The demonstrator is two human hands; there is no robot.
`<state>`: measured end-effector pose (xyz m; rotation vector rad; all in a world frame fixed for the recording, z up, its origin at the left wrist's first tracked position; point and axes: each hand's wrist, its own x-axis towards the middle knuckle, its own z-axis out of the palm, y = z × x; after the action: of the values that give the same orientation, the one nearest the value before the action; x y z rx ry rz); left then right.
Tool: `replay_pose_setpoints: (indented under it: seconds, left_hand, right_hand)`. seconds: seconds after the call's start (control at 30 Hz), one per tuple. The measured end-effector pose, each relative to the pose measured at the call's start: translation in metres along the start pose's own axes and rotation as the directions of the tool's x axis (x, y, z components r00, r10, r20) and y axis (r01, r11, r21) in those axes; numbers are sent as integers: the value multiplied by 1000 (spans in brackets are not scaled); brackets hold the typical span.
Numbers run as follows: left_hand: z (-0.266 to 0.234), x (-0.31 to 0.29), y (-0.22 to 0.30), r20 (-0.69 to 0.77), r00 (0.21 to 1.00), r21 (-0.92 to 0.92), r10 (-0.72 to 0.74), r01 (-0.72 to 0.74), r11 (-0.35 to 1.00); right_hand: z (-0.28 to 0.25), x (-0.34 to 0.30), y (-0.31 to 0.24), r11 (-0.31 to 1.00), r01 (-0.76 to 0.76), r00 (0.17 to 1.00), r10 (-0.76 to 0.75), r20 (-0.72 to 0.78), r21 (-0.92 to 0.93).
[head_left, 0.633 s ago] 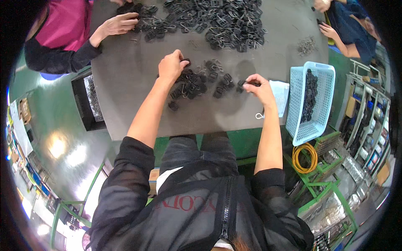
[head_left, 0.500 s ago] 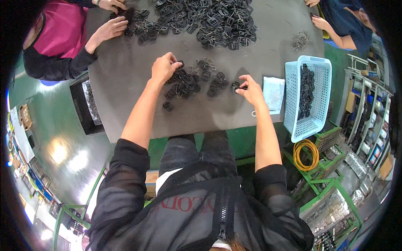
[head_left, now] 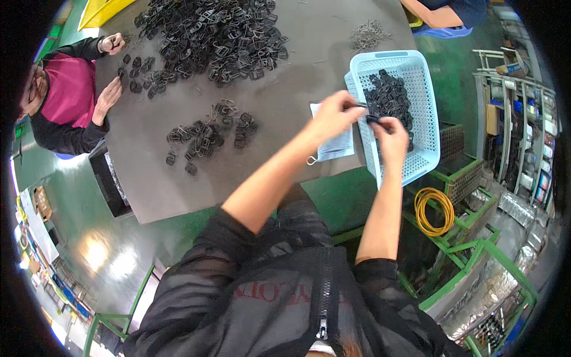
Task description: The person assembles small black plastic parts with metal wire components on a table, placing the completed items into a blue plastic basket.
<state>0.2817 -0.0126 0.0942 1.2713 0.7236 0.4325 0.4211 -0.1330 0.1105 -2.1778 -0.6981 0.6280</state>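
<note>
My left hand [head_left: 333, 118] reaches over to the light blue basket's [head_left: 433, 113] near-left rim, its fingers pinched on a small dark piece that looks like a black plastic buckle and is partly hidden. Beside it, over the basket, my right hand [head_left: 391, 138] is closed on another black buckle [head_left: 373, 119]. Inside the basket lies a heap of black buckles [head_left: 389, 95]. A smaller pile of black buckles [head_left: 205, 138], some with metal wire hooks, lies on the grey table [head_left: 285, 149] to the left of my arms.
A big heap of black buckles [head_left: 208, 41] covers the table's far side, and loose metal hooks [head_left: 370, 34] lie far right. A pale blue packet [head_left: 338, 146] sits left of the basket. One co-worker [head_left: 71, 95] works at the left; another person's arm [head_left: 434, 15] shows far right.
Both hands have moved right from the small pile to the basket, carrying black buckles. The view has shifted, so the table appears farther left. The left co-worker's hands have moved apart.
</note>
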Motion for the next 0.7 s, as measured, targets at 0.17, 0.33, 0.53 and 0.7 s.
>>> replay_pose_setpoints:
  seconds: [0.17, 0.33, 0.53, 0.7]
  left_hand:
    - [39, 12, 4, -165, 931, 334, 325, -258, 907]
    - [-69, -37, -61, -450, 803, 687, 391, 32, 726]
    - [-173, -81, -101, -673, 607, 732, 423, 465, 498]
    - [-207, -71, -109, -637, 717, 725, 285, 430, 538]
  right_hand:
    - [-49, 35, 26, 804, 182, 930, -328, -167, -566]
    - [36, 21, -16, 804, 440, 856, -510, -85, -400]
    - [222, -36, -42, 774, 588, 781, -469, 412, -233]
    - [282, -36, -50, 841, 459, 806, -258, 532, -287]
